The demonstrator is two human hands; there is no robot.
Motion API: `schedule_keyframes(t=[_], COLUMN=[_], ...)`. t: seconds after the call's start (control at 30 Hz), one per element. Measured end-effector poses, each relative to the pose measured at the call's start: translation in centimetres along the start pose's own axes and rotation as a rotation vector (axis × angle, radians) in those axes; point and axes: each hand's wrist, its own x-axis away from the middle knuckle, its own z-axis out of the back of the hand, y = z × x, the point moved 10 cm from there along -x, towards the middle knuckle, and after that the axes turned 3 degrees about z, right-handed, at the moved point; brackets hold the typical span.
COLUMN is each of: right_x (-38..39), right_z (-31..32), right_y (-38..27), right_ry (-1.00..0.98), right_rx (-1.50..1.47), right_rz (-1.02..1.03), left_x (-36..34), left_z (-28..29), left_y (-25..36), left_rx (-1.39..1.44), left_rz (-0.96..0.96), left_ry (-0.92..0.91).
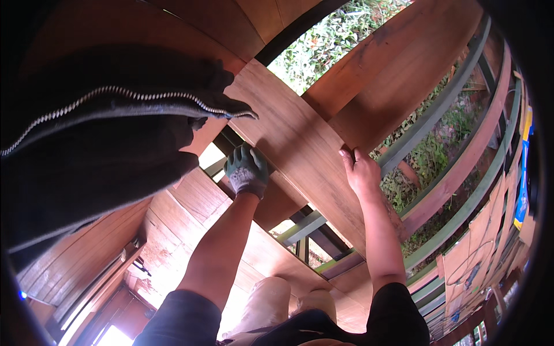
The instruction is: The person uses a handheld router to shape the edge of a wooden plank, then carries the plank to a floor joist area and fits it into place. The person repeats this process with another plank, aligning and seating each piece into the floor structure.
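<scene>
A wide wooden plank lies at a slant in front of me, over an open frame of beams. My left hand, in a grey and green work glove, is closed at the plank's left edge, its fingertips partly hidden. My bare right hand grips the opposite edge, thumb near the top face and the other fingers mostly out of sight. Beneath and beside the plank, gaps show dark and greenish beams. Other reddish boards lie beyond it, to the upper right.
A dark cloth with a zip hangs close on the left. Laid floorboards spread below it. Bare curved-looking beams run on the right, with plants under them. Cardboard and a yellow-and-blue strip are at the far right.
</scene>
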Motion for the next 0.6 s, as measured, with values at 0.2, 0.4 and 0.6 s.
schedule_keyframes(t=[0.2,0.4,0.6], right_x=[1.7,5.3,13.8], right_z=[3.9,12.8,15.2], right_y=[1.8,1.8,0.4], right_ry=[0.174,0.349,0.275], right_rx=[0.012,0.035,0.356], right_rz=[0.049,0.174,0.399], left_x=[0.1,0.3,0.3], left_z=[0.5,0.6,0.3], left_y=[-0.2,0.2,0.1], left_rx=[0.036,0.031,0.040], left_rz=[0.057,0.008,0.006], left_ry=[0.025,0.055,0.044])
